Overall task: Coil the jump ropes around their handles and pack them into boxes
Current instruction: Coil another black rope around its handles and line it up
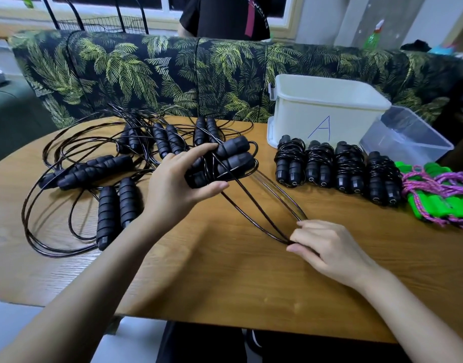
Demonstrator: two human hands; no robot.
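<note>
wooden table point(225, 284): left hand point(178, 184) grips paired handles point(231, 155), long axis pointing far-right; right hand point(327, 247) pinches rope loops point(273, 227).

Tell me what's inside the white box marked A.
Only bare inner walls show in the white box; nothing rises above its rim. Its front wall hides the bottom, so I cannot tell whether anything lies there.

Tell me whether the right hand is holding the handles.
No, the right hand pinches the rope loops; the left hand grips the handles.
</note>
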